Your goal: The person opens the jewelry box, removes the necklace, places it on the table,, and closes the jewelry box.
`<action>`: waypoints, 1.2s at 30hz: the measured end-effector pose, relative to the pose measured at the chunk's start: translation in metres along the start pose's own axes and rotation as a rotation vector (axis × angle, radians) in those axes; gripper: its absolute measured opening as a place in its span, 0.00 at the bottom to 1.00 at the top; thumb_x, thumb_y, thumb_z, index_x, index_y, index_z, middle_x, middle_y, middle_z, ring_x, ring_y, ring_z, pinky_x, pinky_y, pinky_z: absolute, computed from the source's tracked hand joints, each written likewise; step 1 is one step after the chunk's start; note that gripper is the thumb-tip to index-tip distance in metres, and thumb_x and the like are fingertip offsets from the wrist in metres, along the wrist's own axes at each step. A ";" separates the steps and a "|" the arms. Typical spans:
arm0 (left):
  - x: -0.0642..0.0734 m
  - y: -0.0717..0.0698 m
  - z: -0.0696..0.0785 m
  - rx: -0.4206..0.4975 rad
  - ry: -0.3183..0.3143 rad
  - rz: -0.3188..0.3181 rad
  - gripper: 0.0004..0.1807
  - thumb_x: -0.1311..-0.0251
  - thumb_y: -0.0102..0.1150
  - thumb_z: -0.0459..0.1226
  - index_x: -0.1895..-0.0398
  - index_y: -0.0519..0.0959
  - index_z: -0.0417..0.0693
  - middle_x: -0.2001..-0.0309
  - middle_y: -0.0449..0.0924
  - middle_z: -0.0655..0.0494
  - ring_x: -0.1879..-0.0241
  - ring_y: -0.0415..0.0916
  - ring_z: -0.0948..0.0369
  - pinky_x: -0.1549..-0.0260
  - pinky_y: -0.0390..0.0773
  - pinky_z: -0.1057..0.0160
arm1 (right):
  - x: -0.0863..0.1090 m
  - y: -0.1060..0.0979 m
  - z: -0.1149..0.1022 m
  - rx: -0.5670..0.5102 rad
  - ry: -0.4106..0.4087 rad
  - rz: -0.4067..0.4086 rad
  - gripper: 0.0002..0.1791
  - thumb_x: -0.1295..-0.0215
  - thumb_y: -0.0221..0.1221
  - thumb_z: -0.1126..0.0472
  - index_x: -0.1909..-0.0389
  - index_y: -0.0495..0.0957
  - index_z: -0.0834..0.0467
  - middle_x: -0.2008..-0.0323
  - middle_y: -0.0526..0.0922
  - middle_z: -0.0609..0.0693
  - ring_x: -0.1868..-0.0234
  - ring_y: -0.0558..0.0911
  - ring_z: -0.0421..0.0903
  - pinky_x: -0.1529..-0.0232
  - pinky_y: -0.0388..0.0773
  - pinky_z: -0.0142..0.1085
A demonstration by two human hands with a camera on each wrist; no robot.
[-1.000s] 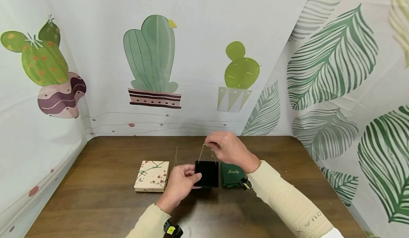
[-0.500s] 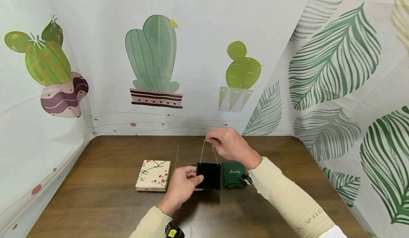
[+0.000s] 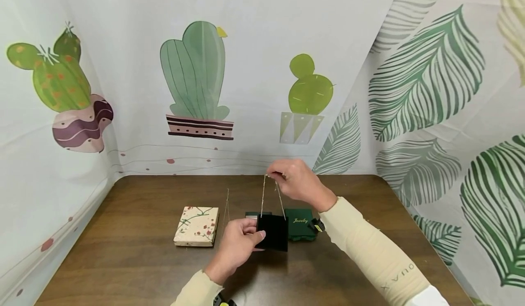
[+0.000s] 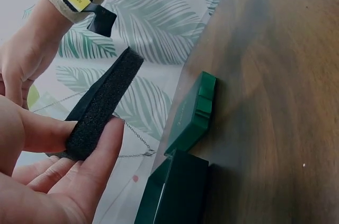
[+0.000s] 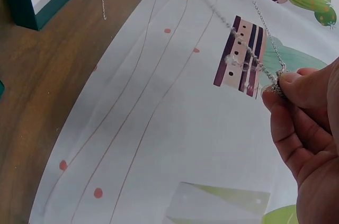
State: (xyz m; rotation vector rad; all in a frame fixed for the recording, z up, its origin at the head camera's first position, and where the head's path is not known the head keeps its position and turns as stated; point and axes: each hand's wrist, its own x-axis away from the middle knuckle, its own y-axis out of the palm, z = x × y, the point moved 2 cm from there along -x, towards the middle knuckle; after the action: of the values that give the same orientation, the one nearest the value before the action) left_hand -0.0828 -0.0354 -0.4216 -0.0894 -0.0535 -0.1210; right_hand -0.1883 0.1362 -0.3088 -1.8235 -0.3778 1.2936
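My left hand [image 3: 238,242] pinches a black foam pad [image 3: 272,233] by its left edge, thumb on the front; the left wrist view shows the thick foam [image 4: 106,107] between thumb and fingers. Higher up, the fingers of my right hand [image 3: 297,180] pinch a thin silver chain necklace [image 3: 263,196]. Its two strands run down to the pad's top edge, and small links bunch at the fingertips in the right wrist view. Behind the pad stands an open green box [image 3: 251,215], mostly hidden; its pale inside shows in the right wrist view.
A green lid [image 3: 301,221] marked "Jewelry", with a bow, lies right of the pad. At left sits a cream floral box [image 3: 197,226]. Between that box and my left hand lies another thin chain [image 3: 227,201]. A printed cloth [image 3: 254,91] hangs behind the wooden table [image 3: 123,233].
Both hands have shifted slightly right. The pad has come lower and nearer, uncovering part of the green box behind it. My right hand has risen, and longer strands now show above the pad.
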 end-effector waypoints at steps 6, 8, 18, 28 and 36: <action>0.004 0.003 0.001 0.002 0.004 0.005 0.18 0.36 0.66 0.29 0.47 0.80 0.25 0.61 0.88 0.40 0.65 0.86 0.59 0.66 0.89 0.60 | -0.001 -0.003 0.004 0.017 0.011 0.000 0.10 0.35 0.64 0.75 0.68 0.86 0.57 0.68 0.89 0.48 0.68 0.86 0.41 0.63 0.86 0.37; 0.005 0.004 0.001 -0.008 0.002 0.004 0.18 0.36 0.66 0.30 0.47 0.80 0.25 0.61 0.88 0.40 0.65 0.87 0.58 0.66 0.89 0.60 | -0.002 -0.005 0.004 0.021 0.021 -0.003 0.10 0.35 0.64 0.75 0.67 0.86 0.57 0.68 0.89 0.48 0.68 0.86 0.42 0.63 0.86 0.37; 0.012 0.004 0.001 -0.046 0.009 -0.017 0.15 0.36 0.66 0.30 0.50 0.82 0.29 0.60 0.89 0.41 0.65 0.87 0.58 0.66 0.87 0.64 | -0.004 -0.008 0.010 0.037 0.012 0.015 0.09 0.35 0.64 0.75 0.67 0.87 0.58 0.69 0.89 0.49 0.67 0.87 0.43 0.61 0.87 0.39; 0.020 0.007 0.000 -0.059 0.011 -0.047 0.12 0.38 0.67 0.30 0.54 0.83 0.30 0.63 0.89 0.43 0.66 0.83 0.63 0.69 0.83 0.68 | -0.003 -0.010 0.014 0.049 0.035 0.005 0.10 0.35 0.65 0.74 0.66 0.87 0.56 0.67 0.90 0.49 0.65 0.89 0.44 0.60 0.87 0.39; 0.025 0.006 -0.002 -0.051 0.004 -0.065 0.13 0.38 0.67 0.30 0.54 0.81 0.29 0.63 0.88 0.45 0.65 0.83 0.63 0.69 0.82 0.69 | -0.002 -0.009 0.016 0.050 0.032 0.001 0.10 0.35 0.64 0.75 0.66 0.87 0.57 0.68 0.90 0.49 0.66 0.88 0.44 0.62 0.87 0.39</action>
State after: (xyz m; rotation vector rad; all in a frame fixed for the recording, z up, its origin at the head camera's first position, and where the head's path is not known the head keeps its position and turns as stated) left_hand -0.0575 -0.0325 -0.4231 -0.1382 -0.0495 -0.1875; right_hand -0.2012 0.1477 -0.3018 -1.8005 -0.3243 1.2619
